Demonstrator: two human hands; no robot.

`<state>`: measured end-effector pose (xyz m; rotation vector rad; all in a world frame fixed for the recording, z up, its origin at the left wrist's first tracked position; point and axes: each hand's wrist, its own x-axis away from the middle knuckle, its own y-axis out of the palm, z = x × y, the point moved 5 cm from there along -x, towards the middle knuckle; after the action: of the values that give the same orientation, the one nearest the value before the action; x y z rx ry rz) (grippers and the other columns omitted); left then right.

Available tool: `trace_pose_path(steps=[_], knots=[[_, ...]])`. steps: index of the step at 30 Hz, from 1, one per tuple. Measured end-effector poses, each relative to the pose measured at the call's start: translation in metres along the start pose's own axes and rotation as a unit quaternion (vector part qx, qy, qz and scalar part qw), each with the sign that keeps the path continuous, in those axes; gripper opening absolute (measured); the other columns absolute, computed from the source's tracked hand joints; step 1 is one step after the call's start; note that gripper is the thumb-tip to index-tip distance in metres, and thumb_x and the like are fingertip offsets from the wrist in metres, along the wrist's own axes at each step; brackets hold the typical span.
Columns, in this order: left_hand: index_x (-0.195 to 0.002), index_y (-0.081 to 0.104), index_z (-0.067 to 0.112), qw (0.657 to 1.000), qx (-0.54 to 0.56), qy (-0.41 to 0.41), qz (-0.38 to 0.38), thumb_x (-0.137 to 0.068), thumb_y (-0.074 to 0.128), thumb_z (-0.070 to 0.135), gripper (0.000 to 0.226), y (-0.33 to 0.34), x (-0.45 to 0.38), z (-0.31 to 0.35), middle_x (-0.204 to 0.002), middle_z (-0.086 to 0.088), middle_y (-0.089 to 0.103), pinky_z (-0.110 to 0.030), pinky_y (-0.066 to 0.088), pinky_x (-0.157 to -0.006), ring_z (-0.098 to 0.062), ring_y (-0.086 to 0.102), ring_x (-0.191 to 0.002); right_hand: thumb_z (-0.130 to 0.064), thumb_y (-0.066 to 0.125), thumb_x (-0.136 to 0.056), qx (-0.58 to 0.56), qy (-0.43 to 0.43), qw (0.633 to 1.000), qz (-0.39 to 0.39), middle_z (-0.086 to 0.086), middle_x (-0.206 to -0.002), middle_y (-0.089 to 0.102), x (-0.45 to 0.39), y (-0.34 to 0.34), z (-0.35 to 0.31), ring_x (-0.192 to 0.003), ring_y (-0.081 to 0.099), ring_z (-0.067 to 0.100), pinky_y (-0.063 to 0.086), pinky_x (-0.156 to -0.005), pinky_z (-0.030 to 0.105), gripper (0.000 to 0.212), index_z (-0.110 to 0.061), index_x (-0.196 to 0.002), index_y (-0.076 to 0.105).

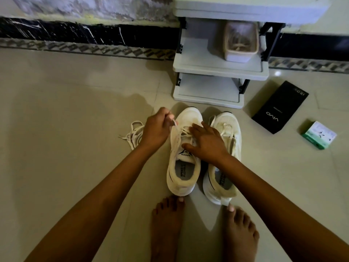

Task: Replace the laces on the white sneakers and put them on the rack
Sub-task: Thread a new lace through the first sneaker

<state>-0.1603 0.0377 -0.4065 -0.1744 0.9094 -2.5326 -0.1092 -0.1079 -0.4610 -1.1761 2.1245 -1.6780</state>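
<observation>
Left sneaker (184,148) just before rack (217,69); left hand (156,129) pinches lace end (174,122), right hand (205,142) spread flat, pressing tongue. Pull lace straight, shoe pinned

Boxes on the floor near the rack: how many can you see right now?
2. The black box lies on the floor right of the rack. The small green-and-white box lies farther right. Others may sit outside the view.
</observation>
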Motion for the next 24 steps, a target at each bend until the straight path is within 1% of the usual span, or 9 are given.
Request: trace_pose_path(steps=[3, 5, 7, 10, 14, 18, 21, 22, 24], knots=[[-0.091, 0.050, 0.011, 0.982, 0.186, -0.001, 0.027, -0.101, 0.037, 0.016, 0.018, -0.020, -0.013, 0.018, -0.078, 0.001, 0.066, -0.014, 0.050, -0.069, -0.006, 0.065, -0.075, -0.058, 0.046, -0.089, -0.024, -0.005, 1.000, 0.000, -0.001, -0.157, 0.019, 0.001, -0.001, 0.000, -0.146, 0.008, 0.020, 0.007, -0.116, 0.038, 0.071, -0.021, -0.147, 0.027], [-0.090, 0.051, 0.015, 0.952, 0.299, -0.054, 0.024, -0.101, 0.037, 0.018, 0.018, -0.018, -0.015, 0.014, -0.073, 0.004, 0.059, -0.019, 0.052, -0.069, -0.005, 0.060, -0.065, -0.059, 0.046, -0.089, -0.038, -0.006, 0.999, 0.000, 0.000, -0.157, 0.019, 0.001, -0.002, 0.000, -0.146, 0.009, 0.019, 0.008, -0.117, 0.037, 0.073, -0.021, -0.148, 0.027], [-0.091, 0.052, 0.014, 0.973, 0.203, -0.105, 0.005, -0.100, 0.040, 0.020, 0.017, -0.005, -0.013, -0.003, -0.079, 0.000, 0.057, -0.030, 0.050, -0.071, -0.008, 0.054, -0.068, -0.061, 0.046, -0.088, -0.047, -0.008, 0.999, 0.006, 0.001, -0.157, 0.021, 0.001, -0.002, 0.000, -0.145, 0.011, 0.019, 0.009, -0.117, 0.037, 0.074, -0.020, -0.147, 0.028], [-0.103, 0.056, 0.006, 0.983, -0.133, -0.058, -0.112, -0.099, 0.041, 0.030, 0.028, 0.026, 0.003, -0.028, -0.099, -0.013, 0.060, -0.035, 0.041, -0.075, -0.025, 0.056, -0.087, -0.061, 0.047, -0.088, -0.055, -0.010, 0.998, 0.017, 0.001, -0.156, 0.023, 0.001, -0.001, 0.000, -0.144, 0.015, 0.019, 0.012, -0.117, 0.036, 0.075, -0.019, -0.147, 0.029], [-0.099, 0.060, 0.006, 0.975, -0.157, -0.061, -0.148, -0.096, 0.048, 0.028, 0.025, 0.035, 0.014, -0.036, -0.096, -0.014, 0.063, -0.033, 0.042, -0.074, -0.028, 0.058, -0.089, -0.061, 0.046, -0.088, -0.062, -0.012, 0.997, 0.032, 0.003, -0.155, 0.026, 0.002, 0.001, 0.000, -0.143, 0.020, 0.020, 0.015, -0.115, 0.035, 0.077, -0.017, -0.147, 0.027], [-0.081, 0.060, 0.013, 0.964, 0.155, -0.168, -0.134, -0.096, 0.047, 0.016, 0.020, 0.021, 0.008, -0.016, -0.080, 0.001, 0.060, -0.026, 0.043, -0.068, -0.013, 0.054, -0.076, -0.064, 0.042, -0.088, -0.055, -0.013, 0.998, 0.023, 0.003, -0.156, 0.024, 0.002, 0.004, 0.002, -0.143, 0.019, 0.021, 0.014, -0.115, 0.036, 0.079, -0.016, -0.148, 0.024], [-0.081, 0.053, 0.015, 0.837, 0.512, -0.189, -0.034, -0.098, 0.039, 0.014, 0.022, -0.015, -0.008, 0.001, -0.066, 0.006, 0.054, -0.023, 0.046, -0.063, -0.007, 0.050, -0.061, -0.065, 0.042, -0.087, -0.064, -0.004, 0.998, 0.020, 0.002, -0.156, 0.024, 0.001, 0.006, 0.006, -0.143, 0.020, 0.020, 0.014, -0.115, 0.037, 0.080, -0.017, -0.148, 0.024], [-0.082, 0.052, 0.015, 0.816, 0.550, -0.180, -0.011, -0.099, 0.038, 0.016, 0.022, -0.026, -0.015, 0.002, -0.061, 0.008, 0.053, -0.023, 0.046, -0.062, -0.006, 0.049, -0.056, -0.065, 0.042, -0.087, -0.067, -0.002, 0.998, 0.022, 0.003, -0.155, 0.024, 0.001, 0.006, 0.006, -0.143, 0.020, 0.020, 0.014, -0.115, 0.037, 0.081, -0.017, -0.148, 0.024], [-0.081, 0.052, 0.017, 0.896, 0.414, -0.159, -0.001, -0.100, 0.038, 0.018, 0.023, -0.038, -0.025, 0.001, -0.061, 0.008, 0.049, -0.022, 0.042, -0.059, -0.008, 0.046, -0.057, -0.065, 0.044, -0.087, -0.076, -0.003, 0.997, 0.021, 0.003, -0.155, 0.025, 0.000, 0.006, 0.006, -0.142, 0.021, 0.021, 0.015, -0.115, 0.037, 0.081, -0.016, -0.148, 0.024]])
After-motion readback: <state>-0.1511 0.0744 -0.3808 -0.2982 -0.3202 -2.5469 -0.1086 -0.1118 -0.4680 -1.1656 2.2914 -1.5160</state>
